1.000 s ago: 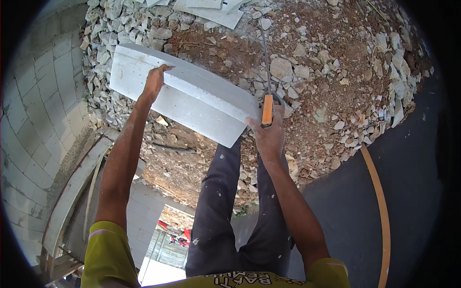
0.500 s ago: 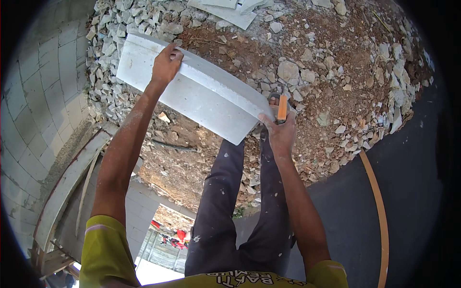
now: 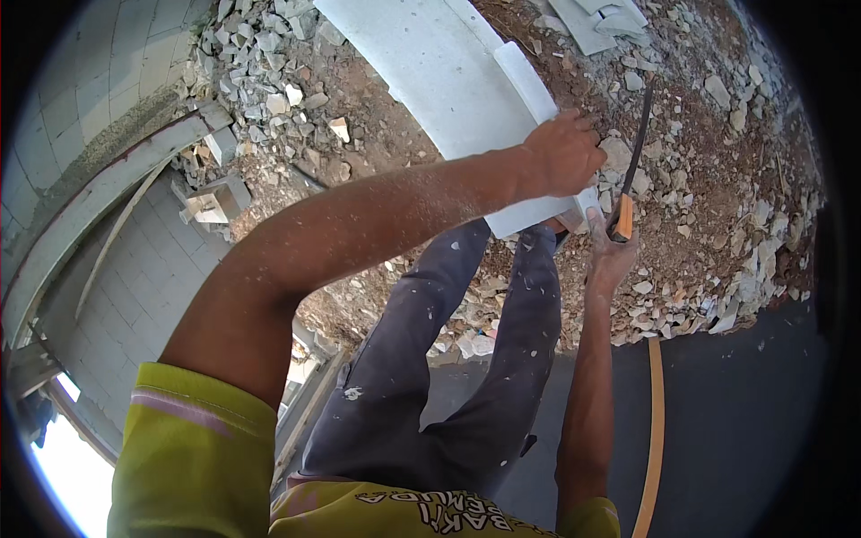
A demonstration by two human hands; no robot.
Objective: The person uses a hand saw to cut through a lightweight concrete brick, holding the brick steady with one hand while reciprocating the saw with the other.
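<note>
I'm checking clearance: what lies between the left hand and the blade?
In the head view, only stony ground shows between the left hand and the blade.

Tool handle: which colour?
The handle is orange and black, best in the head view.

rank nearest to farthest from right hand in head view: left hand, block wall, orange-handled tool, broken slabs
1. orange-handled tool: held in the right hand
2. left hand: above, slightly left
3. broken slabs: near top edge
4. block wall: far left

Pale, dark-outlined lettering [image 3: 462,518] crosses the yellow-green shirt [image 3: 314,513].
</note>
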